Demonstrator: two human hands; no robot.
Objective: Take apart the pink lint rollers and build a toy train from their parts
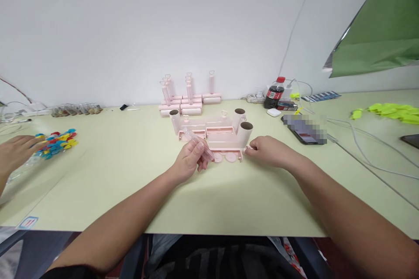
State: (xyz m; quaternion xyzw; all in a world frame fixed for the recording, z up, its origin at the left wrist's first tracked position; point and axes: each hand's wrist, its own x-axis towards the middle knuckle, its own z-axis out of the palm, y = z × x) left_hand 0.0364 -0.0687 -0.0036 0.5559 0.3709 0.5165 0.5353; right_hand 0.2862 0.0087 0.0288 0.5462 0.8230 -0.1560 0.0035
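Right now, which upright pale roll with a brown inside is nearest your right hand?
The frontmost pale roll; the one behind and the left one stand farther away.

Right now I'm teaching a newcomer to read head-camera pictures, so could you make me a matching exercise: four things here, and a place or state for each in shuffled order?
Things
1. Left hand
2. Right hand
3. Soda bottle
4. Green sheet

Places and states
A. In the upper right corner of the view
B. Holding a clear tube
C. Standing near the wall, red cap on
D. By the right end of the pink tray with two discs

Pairs: 1-B, 2-D, 3-C, 4-A
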